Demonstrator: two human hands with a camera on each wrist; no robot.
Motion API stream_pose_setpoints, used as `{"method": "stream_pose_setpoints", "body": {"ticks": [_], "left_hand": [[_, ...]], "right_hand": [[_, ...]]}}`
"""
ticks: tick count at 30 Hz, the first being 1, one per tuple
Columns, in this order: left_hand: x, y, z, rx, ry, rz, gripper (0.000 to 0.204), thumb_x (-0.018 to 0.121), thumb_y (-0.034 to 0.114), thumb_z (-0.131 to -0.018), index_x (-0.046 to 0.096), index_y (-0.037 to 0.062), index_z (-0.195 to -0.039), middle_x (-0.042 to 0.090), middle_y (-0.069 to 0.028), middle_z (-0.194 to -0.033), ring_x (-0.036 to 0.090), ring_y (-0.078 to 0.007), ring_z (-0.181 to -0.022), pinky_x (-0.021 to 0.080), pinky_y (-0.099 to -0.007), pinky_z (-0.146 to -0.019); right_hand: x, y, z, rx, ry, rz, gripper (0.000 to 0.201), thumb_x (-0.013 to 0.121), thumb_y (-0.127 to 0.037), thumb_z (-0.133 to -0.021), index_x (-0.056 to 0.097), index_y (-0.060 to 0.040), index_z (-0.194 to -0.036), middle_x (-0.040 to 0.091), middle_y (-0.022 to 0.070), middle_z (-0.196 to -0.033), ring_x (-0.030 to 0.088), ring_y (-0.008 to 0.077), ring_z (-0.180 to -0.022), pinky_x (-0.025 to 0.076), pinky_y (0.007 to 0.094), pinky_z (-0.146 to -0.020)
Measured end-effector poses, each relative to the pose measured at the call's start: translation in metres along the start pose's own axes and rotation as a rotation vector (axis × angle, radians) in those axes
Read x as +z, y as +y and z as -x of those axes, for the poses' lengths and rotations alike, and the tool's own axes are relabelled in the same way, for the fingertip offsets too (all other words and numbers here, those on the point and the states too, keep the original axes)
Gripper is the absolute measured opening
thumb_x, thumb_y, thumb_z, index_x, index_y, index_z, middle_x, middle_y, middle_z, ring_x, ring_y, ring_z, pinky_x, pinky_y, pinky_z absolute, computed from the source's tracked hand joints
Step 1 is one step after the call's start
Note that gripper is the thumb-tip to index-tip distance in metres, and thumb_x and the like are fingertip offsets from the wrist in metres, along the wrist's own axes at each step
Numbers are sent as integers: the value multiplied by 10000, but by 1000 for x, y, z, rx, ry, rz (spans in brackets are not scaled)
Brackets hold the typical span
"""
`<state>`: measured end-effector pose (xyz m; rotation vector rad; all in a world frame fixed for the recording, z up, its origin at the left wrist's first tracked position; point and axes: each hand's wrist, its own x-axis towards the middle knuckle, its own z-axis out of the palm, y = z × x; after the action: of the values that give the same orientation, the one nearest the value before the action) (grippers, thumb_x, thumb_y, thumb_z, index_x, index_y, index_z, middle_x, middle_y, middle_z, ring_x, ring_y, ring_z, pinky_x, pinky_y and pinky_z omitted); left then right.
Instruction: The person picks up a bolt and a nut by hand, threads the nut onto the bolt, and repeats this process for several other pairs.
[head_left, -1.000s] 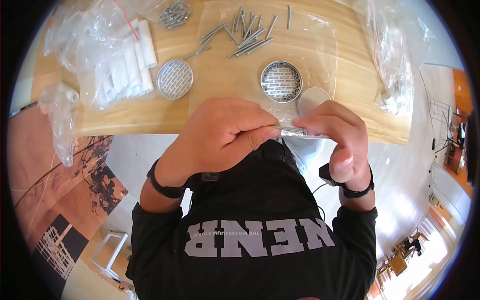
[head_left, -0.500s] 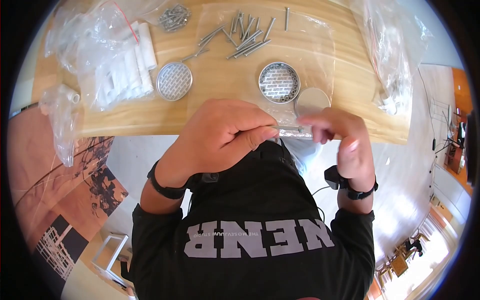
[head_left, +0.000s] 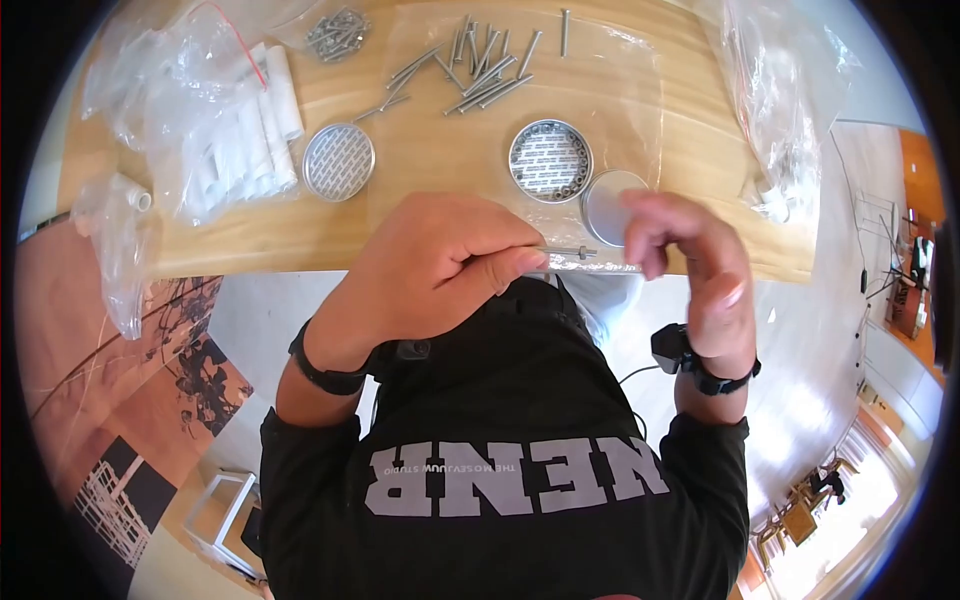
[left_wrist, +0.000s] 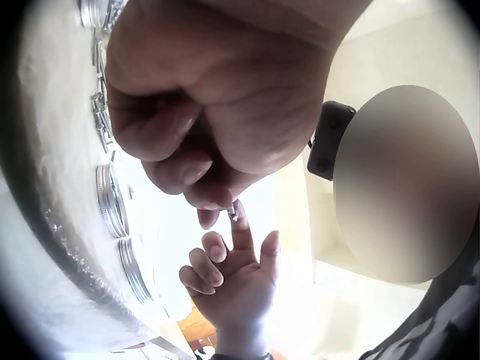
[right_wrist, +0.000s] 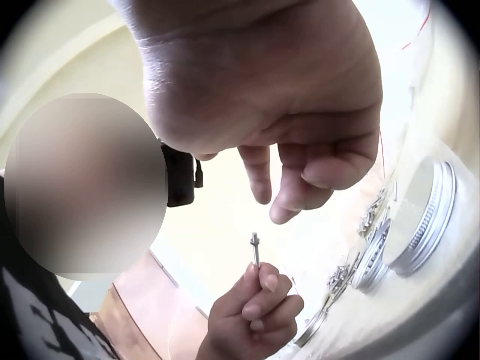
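Note:
In the head view the left hand [head_left: 436, 268] pinches a bolt [head_left: 568, 251] between thumb and forefinger, its free end pointing right with a small nut on it. The right wrist view shows the same bolt [right_wrist: 256, 249] upright above the left hand [right_wrist: 253, 315], the nut near its tip. My right hand [head_left: 695, 265] is beside the bolt's end in the head view, fingers loosely bent and holding nothing. A gap separates its fingers from the bolt in the right wrist view. Above the bolt lies a round tin [head_left: 550, 161] with small nuts inside, and a lid [head_left: 612, 207] beside it.
Loose bolts [head_left: 490, 80] lie on a clear plastic sheet at the table's far side. Another round tin [head_left: 339, 162] stands left, near bagged white tubes [head_left: 250, 145] and a bag of screws [head_left: 338, 36]. Plastic bags [head_left: 765, 100] lie at the right.
The right hand has drawn away from the bolt to the right, uncovering the nut, which sits a little farther from the bolt's end. The left hand keeps its pinch.

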<state>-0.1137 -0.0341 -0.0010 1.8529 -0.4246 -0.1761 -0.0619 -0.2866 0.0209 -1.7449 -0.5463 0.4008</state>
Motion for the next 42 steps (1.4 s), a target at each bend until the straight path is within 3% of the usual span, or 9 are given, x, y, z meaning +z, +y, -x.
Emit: {"method": "stream_pose_setpoints", "body": {"ticks": [3,8,10,16,22,27,34,37,42], "left_hand": [[2,-1,-2,89,10,-28,130,620,115,-906,702,16,-886,628,-68,-662,578,-207,-560,432,-305,-548],[1,-3,3,63,33,-2,125,628,116,-902,701,15,-893,631,-71,-668,585,-203,-564,436,-305,-547],[1,-3,2,55,13,2,125,630,117,-902,701,15,-895,635,-73,-675,586,-203,-565,438,-305,-548],[4,-1,1,82,11,3,136,626,128,-911,702,16,-890,637,-75,-674,589,-200,-566,440,-300,-551],[2,-1,1,39,-5,8,139,630,136,-912,702,20,-888,635,-75,-675,589,-205,-565,436,-303,-551],[4,-1,2,84,-17,14,146,630,144,-914,702,19,-887,632,-76,-675,590,-212,-566,435,-308,-553],[4,-5,6,63,13,12,111,635,103,-895,704,18,-872,630,-76,-670,595,-224,-575,438,-314,-562],[6,-4,0,79,21,8,88,647,89,-880,710,27,-874,635,-79,-674,602,-229,-584,440,-318,-561],[6,-4,0,39,1,6,106,647,143,-881,673,51,-833,579,-113,-663,540,-302,-598,403,-375,-544]], "right_hand": [[-6,7,-5,-106,-367,84,748,282,-638,-982,669,-19,-1147,570,97,-706,544,229,-613,401,312,-561],[-15,10,2,60,-273,100,735,280,-612,-996,687,-5,-1081,550,59,-679,527,190,-603,397,305,-567],[1,-1,0,27,-18,-28,706,279,-559,-1017,704,2,-959,554,53,-673,523,175,-613,395,303,-568],[-13,10,-1,-21,-397,152,747,291,-596,-997,706,11,-868,529,43,-641,513,183,-584,397,319,-565],[10,-2,0,-39,45,0,823,340,-724,-920,694,12,-1026,538,45,-651,468,162,-568,381,293,-551],[-8,8,-8,-147,-394,151,549,384,-469,-1011,712,-30,-1029,541,80,-648,540,226,-596,427,346,-574],[-14,-1,-1,17,-292,50,432,506,-427,-974,681,-53,-1105,589,73,-713,581,211,-628,457,326,-561],[2,-7,-10,-162,-285,227,379,769,-122,-784,669,-91,-1147,636,61,-811,621,188,-670,493,294,-567],[20,2,-18,-304,-221,330,191,734,-96,-803,678,-95,-986,644,60,-806,636,249,-686,500,340,-567]]}}
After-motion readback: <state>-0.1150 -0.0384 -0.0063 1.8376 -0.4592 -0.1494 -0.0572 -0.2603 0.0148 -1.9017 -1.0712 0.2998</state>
